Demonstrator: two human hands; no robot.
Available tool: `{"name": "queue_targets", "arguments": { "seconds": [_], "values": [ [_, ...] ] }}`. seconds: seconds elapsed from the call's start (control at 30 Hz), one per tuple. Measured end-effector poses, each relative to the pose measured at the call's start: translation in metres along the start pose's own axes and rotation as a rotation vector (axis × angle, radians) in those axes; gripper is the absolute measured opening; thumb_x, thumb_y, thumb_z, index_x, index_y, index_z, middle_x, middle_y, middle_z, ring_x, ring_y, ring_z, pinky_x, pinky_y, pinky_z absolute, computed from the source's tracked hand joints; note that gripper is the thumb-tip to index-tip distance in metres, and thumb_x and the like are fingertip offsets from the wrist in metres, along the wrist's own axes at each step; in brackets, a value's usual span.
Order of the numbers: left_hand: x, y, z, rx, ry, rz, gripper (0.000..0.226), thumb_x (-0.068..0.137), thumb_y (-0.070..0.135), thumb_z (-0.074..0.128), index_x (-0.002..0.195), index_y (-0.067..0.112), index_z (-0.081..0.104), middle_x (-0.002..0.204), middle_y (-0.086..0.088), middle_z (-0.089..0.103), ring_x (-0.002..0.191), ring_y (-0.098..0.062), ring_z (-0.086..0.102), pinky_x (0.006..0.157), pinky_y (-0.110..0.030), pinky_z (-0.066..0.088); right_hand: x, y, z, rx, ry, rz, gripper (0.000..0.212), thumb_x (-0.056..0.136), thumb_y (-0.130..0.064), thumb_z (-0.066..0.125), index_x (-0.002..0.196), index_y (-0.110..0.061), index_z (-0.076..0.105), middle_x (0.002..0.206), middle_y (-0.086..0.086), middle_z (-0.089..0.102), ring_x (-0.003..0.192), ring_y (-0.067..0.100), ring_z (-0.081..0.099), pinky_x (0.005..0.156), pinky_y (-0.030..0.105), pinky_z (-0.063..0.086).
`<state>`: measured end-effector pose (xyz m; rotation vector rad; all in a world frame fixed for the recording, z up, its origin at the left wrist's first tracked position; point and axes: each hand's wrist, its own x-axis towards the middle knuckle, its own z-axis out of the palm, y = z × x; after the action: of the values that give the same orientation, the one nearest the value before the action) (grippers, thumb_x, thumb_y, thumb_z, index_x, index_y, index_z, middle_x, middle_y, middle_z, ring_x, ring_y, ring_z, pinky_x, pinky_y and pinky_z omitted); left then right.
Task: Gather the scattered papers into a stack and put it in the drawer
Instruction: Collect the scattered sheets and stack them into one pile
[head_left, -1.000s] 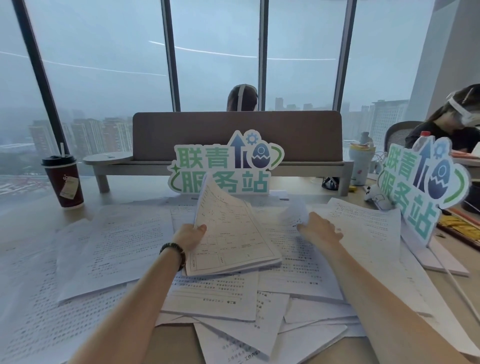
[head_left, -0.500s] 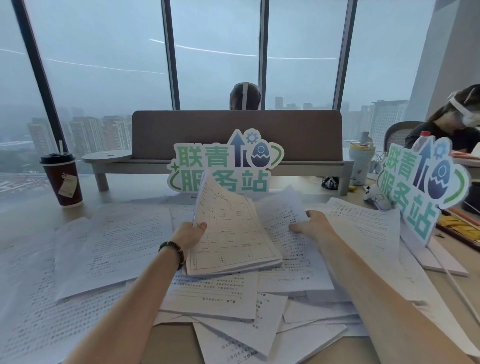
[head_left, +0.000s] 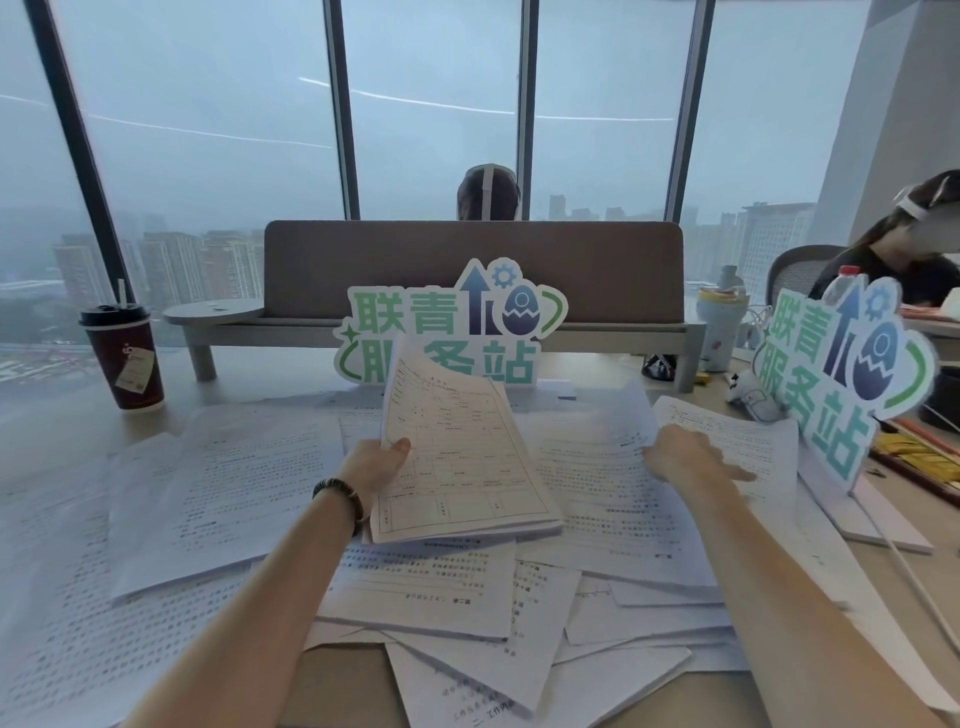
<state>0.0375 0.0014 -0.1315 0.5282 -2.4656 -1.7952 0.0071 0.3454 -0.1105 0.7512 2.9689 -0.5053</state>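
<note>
Your left hand (head_left: 376, 465) grips a tilted sheaf of forms (head_left: 457, 452), thumb on top, above the scattered papers (head_left: 223, 483) covering the table (head_left: 67, 415). Your right hand (head_left: 680, 454) pinches the edge of a loose sheet (head_left: 597, 467) just right of the sheaf.

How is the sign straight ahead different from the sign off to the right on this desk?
The middle sign faces the camera squarely, while the right sign is turned at an angle and leans. The middle sign's lower edge is partly hidden by the raised papers held in the left hand; the right sign shows its white base. Both carry the same green characters, blue arrow, gear and egg design.
</note>
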Motion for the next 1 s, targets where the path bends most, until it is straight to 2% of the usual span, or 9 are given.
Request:
{"name": "queue_targets", "arguments": {
  "seconds": [0.1,0.17,0.23,0.3,0.4,0.57,0.77,0.87,1.0],
  "values": [
    [-0.002,0.000,0.002,0.003,0.001,0.000,0.034,0.100,0.031,0.054,0.118,0.002,0.062,0.110,-0.015,0.070,0.099,-0.035,0.067,0.088,-0.045,0.056,0.070,0.013,0.028,-0.094,-0.127,-0.015,0.058,0.062,-0.011,0.051,0.119,-0.008,0.061,0.124,0.021,0.059,0.117,0.044,0.055,0.103,0.067,0.038],
    [-0.002,0.000,0.004,0.014,-0.004,-0.003,0.034,0.100,0.031,0.054,0.118,0.003,0.062,0.109,-0.014,0.070,0.097,-0.034,0.067,0.082,-0.042,0.056,0.067,0.009,0.030,-0.099,-0.124,-0.048,0.044,0.071,-0.009,0.052,0.114,-0.009,0.063,0.106,0.016,0.062,0.109,0.040,0.059,0.102,0.062,0.042],
    [-0.002,0.000,0.004,0.021,-0.012,-0.002,0.035,0.100,0.031,0.054,0.118,0.003,0.063,0.107,-0.014,0.071,0.095,-0.034,0.068,0.081,-0.042,0.057,0.012,-0.001,0.010,-0.097,-0.072,-0.067,0.027,0.082,-0.005,0.051,0.108,-0.009,0.059,0.096,0.010,0.057,0.112,0.038,0.056,0.108,0.067,0.032],
    [-0.002,-0.001,0.003,0.024,-0.018,-0.001,0.034,0.100,0.031,0.055,0.117,0.004,0.064,0.105,-0.013,0.071,0.093,-0.033,0.068,0.081,-0.043,0.057,-0.009,-0.005,0.003,-0.056,-0.032,-0.065,0.019,0.089,-0.003,0.048,0.104,-0.012,0.053,0.103,0.009,0.052,0.122,0.037,0.050,0.111,0.071,0.021],
    [-0.003,-0.001,0.003,0.032,-0.023,-0.007,0.033,0.100,0.031,0.055,0.116,0.004,0.064,0.104,-0.013,0.071,0.093,-0.033,0.069,0.084,-0.044,0.057,-0.009,-0.004,0.002,-0.001,0.016,-0.090,0.029,0.088,-0.008,0.054,0.117,-0.012,0.055,0.113,0.009,0.053,0.115,0.033,0.051,0.107,0.055,0.038],
    [-0.003,-0.001,0.005,0.027,-0.024,-0.011,0.034,0.099,0.030,0.055,0.117,0.002,0.063,0.105,-0.015,0.071,0.092,-0.034,0.069,0.083,-0.045,0.058,-0.006,0.001,0.004,-0.085,-0.025,-0.036,0.032,0.089,-0.019,0.058,0.121,-0.018,0.055,0.134,0.012,0.050,0.125,0.035,0.045,0.106,0.052,0.037],
    [-0.002,-0.002,0.004,0.003,-0.042,0.002,0.032,0.100,0.029,0.055,0.115,0.002,0.065,0.105,-0.015,0.072,0.096,-0.035,0.069,0.088,-0.049,0.057,-0.003,0.002,0.002,0.025,0.072,-0.120,0.021,0.086,-0.013,0.063,0.103,-0.014,0.053,0.101,0.006,0.058,0.094,0.026,0.057,0.076,0.033,0.047],
    [-0.002,-0.002,0.004,-0.002,-0.048,0.009,0.033,0.100,0.029,0.055,0.116,0.002,0.064,0.106,-0.015,0.072,0.096,-0.035,0.069,0.088,-0.047,0.057,-0.002,0.005,0.000,0.050,0.084,-0.163,0.016,0.084,-0.011,0.066,0.095,-0.012,0.055,0.084,0.004,0.054,0.070,0.017,0.052,0.052,0.025,0.037],
    [-0.001,-0.001,0.002,-0.026,-0.070,0.000,0.034,0.099,0.031,0.056,0.115,0.002,0.064,0.107,-0.016,0.072,0.098,-0.036,0.069,0.090,-0.051,0.055,0.006,0.004,0.000,0.204,0.133,-0.209,0.019,0.083,-0.011,0.070,0.075,-0.009,0.052,0.078,0.006,0.054,0.061,0.016,0.046,0.049,0.025,0.032]
  ]
}}
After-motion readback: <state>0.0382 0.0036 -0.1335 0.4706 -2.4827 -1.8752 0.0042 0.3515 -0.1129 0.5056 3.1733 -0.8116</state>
